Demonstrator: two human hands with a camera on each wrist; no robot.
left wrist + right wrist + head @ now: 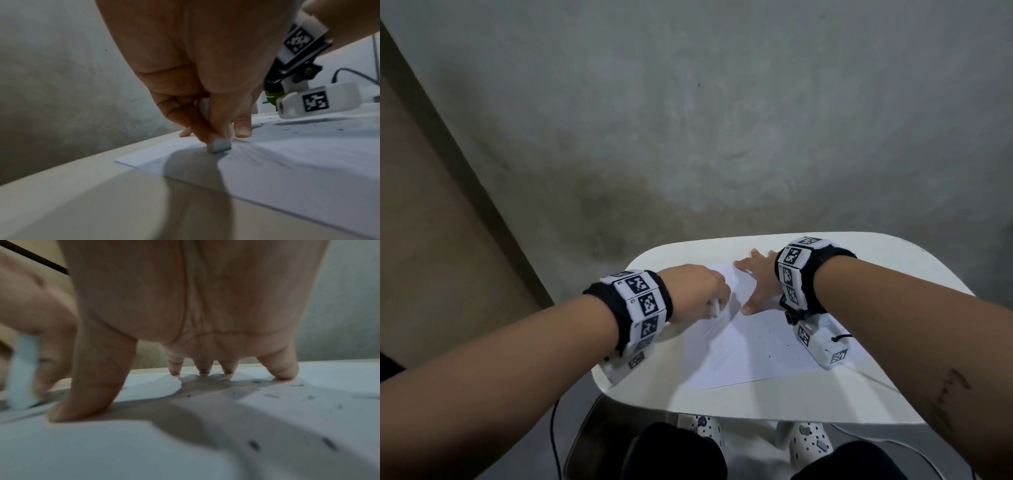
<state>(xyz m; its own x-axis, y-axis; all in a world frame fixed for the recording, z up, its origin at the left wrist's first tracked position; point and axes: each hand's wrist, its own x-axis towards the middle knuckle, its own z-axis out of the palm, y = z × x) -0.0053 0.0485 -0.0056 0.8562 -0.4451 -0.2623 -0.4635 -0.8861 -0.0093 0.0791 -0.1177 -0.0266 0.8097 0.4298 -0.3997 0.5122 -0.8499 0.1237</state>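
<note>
A white sheet of paper [743, 346] lies on a small white table [893, 281]. My left hand [705, 291] pinches a white eraser [714, 310] and holds its lower end against the paper's left part. In the left wrist view the eraser [219, 145] touches the sheet [287, 162] beside faint pencil lines. My right hand [756, 281] lies spread on the paper's far edge, fingers straight. In the right wrist view its thumb and fingertips [284, 371] press on the paper [123, 443]; the eraser [22, 369] shows blurred at the left.
Dark eraser crumbs [255, 445] are scattered over the sheet. A grey concrete floor [688, 120] surrounds the table, with a tan wall [431, 240] at the left. Cables [554, 428] hang below the table's near edge, above my spotted white shoes [810, 442].
</note>
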